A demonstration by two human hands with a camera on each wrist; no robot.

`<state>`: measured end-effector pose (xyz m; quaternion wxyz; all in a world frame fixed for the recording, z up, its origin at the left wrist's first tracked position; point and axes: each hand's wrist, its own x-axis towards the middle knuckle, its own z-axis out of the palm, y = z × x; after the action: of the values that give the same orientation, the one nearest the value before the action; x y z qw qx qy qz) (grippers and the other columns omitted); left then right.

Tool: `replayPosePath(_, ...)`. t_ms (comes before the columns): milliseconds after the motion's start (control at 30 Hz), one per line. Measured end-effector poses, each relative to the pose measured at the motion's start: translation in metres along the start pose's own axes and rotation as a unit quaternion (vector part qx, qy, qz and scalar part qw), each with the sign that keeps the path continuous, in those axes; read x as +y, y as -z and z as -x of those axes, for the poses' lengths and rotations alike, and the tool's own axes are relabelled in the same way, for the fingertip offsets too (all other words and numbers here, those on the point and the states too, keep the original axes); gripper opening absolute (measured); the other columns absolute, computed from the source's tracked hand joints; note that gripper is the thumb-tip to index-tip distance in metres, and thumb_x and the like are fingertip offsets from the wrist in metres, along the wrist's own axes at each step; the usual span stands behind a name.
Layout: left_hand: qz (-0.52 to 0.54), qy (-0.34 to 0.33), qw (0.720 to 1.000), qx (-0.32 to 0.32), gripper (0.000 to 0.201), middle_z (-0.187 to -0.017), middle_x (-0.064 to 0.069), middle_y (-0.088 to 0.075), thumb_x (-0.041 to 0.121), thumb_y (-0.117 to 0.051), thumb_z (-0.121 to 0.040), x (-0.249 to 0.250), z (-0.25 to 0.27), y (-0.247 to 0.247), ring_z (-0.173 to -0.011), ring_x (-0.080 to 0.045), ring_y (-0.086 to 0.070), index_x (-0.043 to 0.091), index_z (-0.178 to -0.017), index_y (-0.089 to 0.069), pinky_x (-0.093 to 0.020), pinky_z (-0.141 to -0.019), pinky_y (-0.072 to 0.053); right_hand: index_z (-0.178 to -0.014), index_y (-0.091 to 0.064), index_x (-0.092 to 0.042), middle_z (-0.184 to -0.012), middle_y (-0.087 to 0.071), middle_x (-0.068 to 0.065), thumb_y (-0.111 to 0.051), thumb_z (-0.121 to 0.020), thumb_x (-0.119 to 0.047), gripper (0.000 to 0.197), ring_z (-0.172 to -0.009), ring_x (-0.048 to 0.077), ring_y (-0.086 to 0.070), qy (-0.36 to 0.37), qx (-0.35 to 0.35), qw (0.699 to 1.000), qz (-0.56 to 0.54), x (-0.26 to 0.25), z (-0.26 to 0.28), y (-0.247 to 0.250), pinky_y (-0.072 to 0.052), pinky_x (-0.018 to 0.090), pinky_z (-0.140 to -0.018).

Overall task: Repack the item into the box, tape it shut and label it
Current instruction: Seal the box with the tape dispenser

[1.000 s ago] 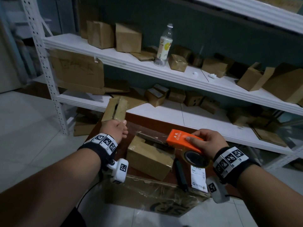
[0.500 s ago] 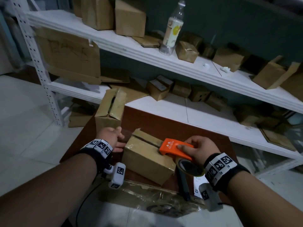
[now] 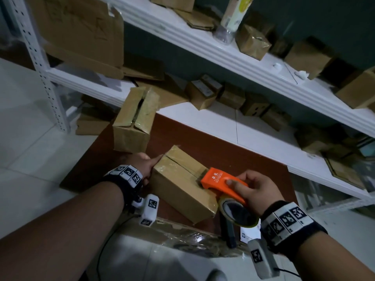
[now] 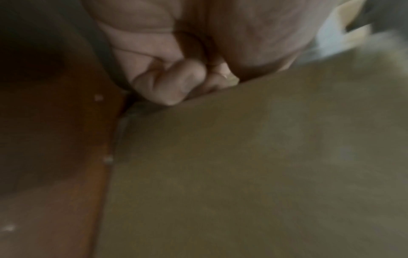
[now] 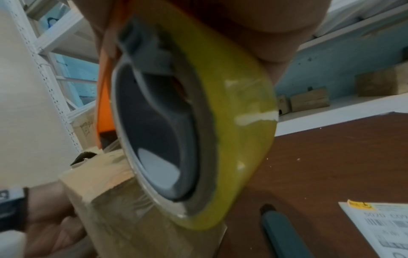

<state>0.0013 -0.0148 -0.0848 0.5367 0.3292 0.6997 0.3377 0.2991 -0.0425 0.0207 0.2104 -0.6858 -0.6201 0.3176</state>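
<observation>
A closed cardboard box (image 3: 180, 185) lies on the brown table (image 3: 233, 157), with clear tape along its top seam. My left hand (image 3: 145, 165) holds the box's left end, thumb along the top edge and fingers (image 4: 176, 83) curled against the end face (image 4: 243, 165). My right hand (image 3: 255, 191) grips an orange tape dispenser (image 3: 219, 182), whose front rests on the box top near the right end. Its yellowish tape roll (image 5: 232, 122) hangs just past the box (image 5: 132, 209). A white shipping label (image 5: 379, 230) lies on the table to the right.
A second box (image 3: 132, 122) with open flaps stands at the table's far left. A dark pen-like tool (image 3: 229, 234) lies beside the label (image 3: 248, 234). Flattened, plastic-wrapped cardboard (image 3: 182, 236) sits at the near edge. White shelves (image 3: 253, 72) with several small boxes and a bottle rise behind.
The dispenser came down from above the box onto its top and drew toward the right end, laying tape. My left hand moved from the raised tape end to the box's left end.
</observation>
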Motion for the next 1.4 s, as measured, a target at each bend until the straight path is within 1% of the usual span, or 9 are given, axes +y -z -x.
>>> replayPosePath(100, -0.038, -0.001, 0.999, 0.003, 0.054, -0.056, -0.013, -0.048, 0.050, -0.070, -0.086, 0.004, 0.001, 0.002, -0.052, -0.024, -0.047, 0.010, -0.062, -0.043, -0.036, -0.056, -0.045, -0.076, -0.067, -0.022, -0.070, -0.071, 0.002, -0.083, -0.073, -0.045, 0.028, -0.065, 0.020, -0.069, -0.007, -0.005, 1.000, -0.006, -0.001, 0.001, -0.001, -0.056, 0.039, -0.065)
replayPosePath(233, -0.079, -0.171, 0.973, 0.134, 0.022, -0.079, -0.001, -0.061, 0.028, -0.074, -0.086, 0.029, 0.015, -0.003, -0.071, -0.016, -0.056, 0.015, -0.081, -0.057, -0.029, -0.063, -0.040, -0.076, -0.067, -0.017, -0.069, -0.071, 0.002, -0.084, -0.073, -0.040, 0.029, -0.062, 0.018, -0.068, -0.009, 0.000, 1.000, -0.017, -0.004, 0.005, -0.002, -0.056, 0.033, -0.061)
replayPosePath(333, -0.085, -0.271, 0.958, 0.040, 0.032, -0.122, 0.002, -0.064, 0.043, -0.061, -0.093, 0.041, 0.028, -0.016, -0.108, -0.014, -0.060, 0.026, -0.120, -0.063, -0.030, -0.085, -0.048, -0.075, -0.066, -0.016, -0.066, -0.070, 0.000, -0.084, -0.074, -0.039, 0.029, -0.058, 0.010, -0.064, -0.001, 0.006, 1.000, -0.010, -0.004, 0.005, -0.003, -0.051, 0.024, -0.055)
replayPosePath(400, -0.214, -0.262, 0.940, -0.043, 0.051, -0.154, 0.004, -0.040, 0.058, -0.044, -0.096, 0.040, 0.027, -0.026, -0.132, -0.017, -0.048, 0.038, -0.143, -0.046, -0.038, -0.106, -0.040, -0.075, -0.065, -0.015, -0.063, -0.068, -0.003, -0.084, -0.075, -0.037, 0.029, -0.052, 0.003, -0.061, 0.004, 0.001, 1.000, -0.008, -0.005, 0.005, -0.004, -0.046, 0.017, -0.048)
replayPosePath(467, -0.353, -0.249, 0.901, -0.032, 0.055, -0.163, 0.006, -0.022, 0.065, -0.036, -0.095, 0.039, 0.024, -0.033, -0.140, -0.020, -0.040, 0.045, -0.147, -0.038, -0.039, -0.111, -0.037, -0.076, -0.064, -0.015, -0.062, -0.066, -0.005, -0.083, -0.076, -0.037, 0.029, -0.048, 0.001, -0.060, 0.002, -0.004, 1.000, -0.008, -0.007, 0.005, -0.003, -0.044, 0.015, -0.045)
replayPosePath(700, -0.417, -0.235, 0.878, 0.004, 0.045, -0.145, 0.000, -0.043, 0.065, -0.044, -0.093, 0.040, 0.030, -0.036, -0.114, -0.026, -0.060, 0.045, -0.133, -0.048, -0.035, -0.088, -0.051, -0.083, -0.072, -0.024, -0.076, -0.075, -0.001, -0.085, -0.072, -0.045, 0.027, -0.067, 0.015, -0.071, -0.021, -0.025, 0.999, 0.026, -0.003, 0.008, 0.014, -0.054, 0.027, -0.059)
replayPosePath(800, -0.415, -0.232, 0.880, 0.011, 0.043, -0.143, -0.001, -0.045, 0.065, -0.044, -0.093, 0.042, 0.032, -0.037, -0.107, -0.026, -0.062, 0.044, -0.130, -0.048, -0.034, -0.081, -0.049, -0.082, -0.074, -0.022, -0.072, -0.073, -0.004, -0.085, -0.072, -0.042, 0.025, -0.058, 0.003, -0.066, -0.033, 0.001, 0.998, 0.050, 0.003, 0.013, 0.038, -0.049, 0.016, -0.053)
replayPosePath(1000, -0.404, -0.225, 0.886, 0.009, 0.040, -0.140, -0.001, -0.045, 0.064, -0.044, -0.093, 0.039, 0.030, -0.038, -0.103, -0.026, -0.063, 0.044, -0.127, -0.048, -0.037, -0.082, -0.052, -0.076, -0.073, -0.028, -0.071, -0.075, -0.003, -0.085, -0.069, -0.050, 0.025, -0.067, 0.016, -0.071, -0.070, -0.003, 0.991, 0.112, 0.026, 0.024, 0.074, -0.058, 0.033, -0.067)
replayPosePath(1400, -0.409, -0.229, 0.883, 0.022, 0.043, -0.143, 0.000, -0.044, 0.065, -0.041, -0.093, 0.036, 0.034, -0.041, -0.105, -0.025, -0.063, 0.043, -0.129, -0.046, -0.039, -0.083, -0.054, -0.071, -0.067, -0.019, -0.069, -0.068, -0.003, -0.080, -0.072, -0.056, 0.039, -0.070, 0.020, -0.066, -0.135, -0.042, 0.953, 0.266, 0.011, 0.015, 0.045, -0.051, 0.027, -0.061)
